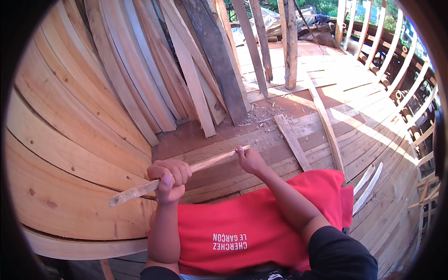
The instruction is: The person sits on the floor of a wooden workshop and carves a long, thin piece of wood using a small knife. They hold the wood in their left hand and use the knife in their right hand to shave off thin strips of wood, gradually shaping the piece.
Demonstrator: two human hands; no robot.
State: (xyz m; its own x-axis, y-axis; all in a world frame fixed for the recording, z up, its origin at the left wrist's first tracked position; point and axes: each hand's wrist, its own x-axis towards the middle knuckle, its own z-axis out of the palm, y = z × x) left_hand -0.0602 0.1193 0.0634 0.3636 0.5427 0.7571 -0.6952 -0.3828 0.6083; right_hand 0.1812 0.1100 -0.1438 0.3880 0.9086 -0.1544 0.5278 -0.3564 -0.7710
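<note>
A long, narrow strip of wood [210, 162] lies across in front of me, its left end lower and nearer, its right end raised. My left hand [169, 178] is wrapped round it, with a thick, rough end sticking out to the left. At the far tip, my right hand [252, 160] pinches the strip between thumb and fingers. Red cloth with white lettering [261, 224] covers my front below both forearms.
Curved plank walling [70, 154] rises on my left, with several loose boards [135, 60] leaning there. Upright posts [290, 51] stand ahead. Wood shavings [275, 109], a short board [291, 142] and a long batten [324, 121] lie on the plank floor. Curved ribs [389, 44] line the right.
</note>
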